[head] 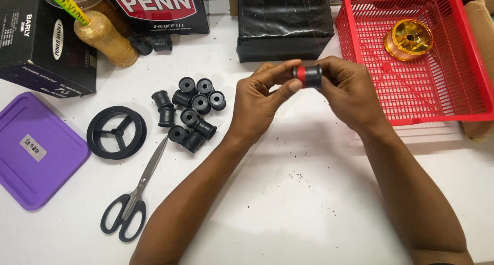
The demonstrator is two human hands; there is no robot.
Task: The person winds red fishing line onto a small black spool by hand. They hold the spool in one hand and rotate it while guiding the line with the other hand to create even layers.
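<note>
White surface (pixel 288 193) under us, speckled with dark bits. Our left hand (pixel 260 103) and right hand (pixel 350 92) pinch a small black spool with a red band (pixel 307 76) between their fingers, just left of the red basket (pixel 463 97). We judge we're fitting it; next needs a steady twist.

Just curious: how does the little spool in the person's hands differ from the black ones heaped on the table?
The held spool shows a red band; the heaped spools look all black. It is pinched between the left hand and right hand, above the table; the others lie loose. Both are small with flanged ends.
</note>
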